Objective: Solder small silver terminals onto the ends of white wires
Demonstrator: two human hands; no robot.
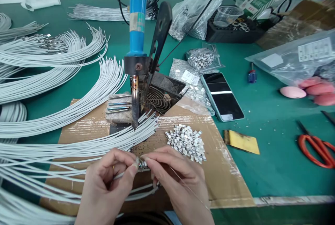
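- While both hands work low in the middle of the view, the left hand (107, 179) is curled nearly closed, thumb and forefinger pinching a white wire (123, 174) close to its end.
- Fingertip to fingertip with it, the right hand (172, 176) is also closed in a pinch, gripping a small metal piece (142, 164) right at that wire's end.
- The metal piece sits between the two sets of fingertips, above the near part of the cardboard sheet (225, 169) that lies on the green counter (274, 155).
- A thin bare strand (183, 182) runs slantwise across the back of the right hand; where it is held I cannot tell.
- Just beyond the hands, the soldering iron (137, 26) hangs upright with its tip pointing down over a fanned bundle of wires (78, 113).
- A pile of metal pieces (187, 143) lies on the cardboard, near the right hand but apart from it.
- The fingertips cover most of the held piece, so its shape and how it meets the wire are hard to make out.
- Both wrists are cut off by the lower edge, and the iron's handle by the upper edge.
- A fan (159, 95) stands partly hidden behind the iron.
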